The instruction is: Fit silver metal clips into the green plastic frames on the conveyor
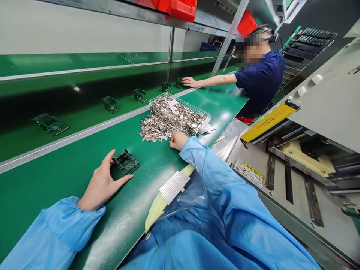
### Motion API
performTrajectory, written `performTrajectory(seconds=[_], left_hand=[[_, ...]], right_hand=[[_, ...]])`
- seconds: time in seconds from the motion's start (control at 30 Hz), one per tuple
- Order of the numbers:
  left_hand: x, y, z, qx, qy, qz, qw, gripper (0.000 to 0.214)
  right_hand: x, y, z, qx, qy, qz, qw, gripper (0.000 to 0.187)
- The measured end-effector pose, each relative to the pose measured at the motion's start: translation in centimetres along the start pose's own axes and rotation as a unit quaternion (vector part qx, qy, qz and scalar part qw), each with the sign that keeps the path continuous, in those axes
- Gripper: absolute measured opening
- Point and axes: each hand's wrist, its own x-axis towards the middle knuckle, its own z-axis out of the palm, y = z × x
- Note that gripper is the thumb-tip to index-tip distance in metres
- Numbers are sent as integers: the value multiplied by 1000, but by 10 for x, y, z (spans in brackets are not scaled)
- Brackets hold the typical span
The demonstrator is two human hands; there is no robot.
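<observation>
The left hand (102, 183) is lying with fingers spread, index and thumb framing a dark, ribbed fixture (125, 162). The fixture is sitting flat between them, its long axis slanting from the index tip out past the thumb tip. The right hand (177, 140) is curling its fingers against the parts pile (168, 122); any pinch is hidden.

The green counter (56, 187) carried a dark plastic frame (125, 162) lying flat near its front. Farther along, a heap of small silvery metal pieces (163, 125) spilled from a clear tray (194, 107). A white ribbed strip (174, 185) lay at the counter's near edge.
</observation>
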Motion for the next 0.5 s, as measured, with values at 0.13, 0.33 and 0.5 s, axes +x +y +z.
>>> performTrajectory(seconds=[0.13,0.33,0.5], left_hand=[[1,16,-3,-45,19,-61,997,95],[-7,61,11,-404,35,-119,906,59],[-14,121,27,-550,-1,-113,827,57]], right_hand=[[-3,3,4,45,14,-11,999,7],[-42,14,-2,127,87,-36,987,14],[-124,22,3,416,151,-19,896,17]])
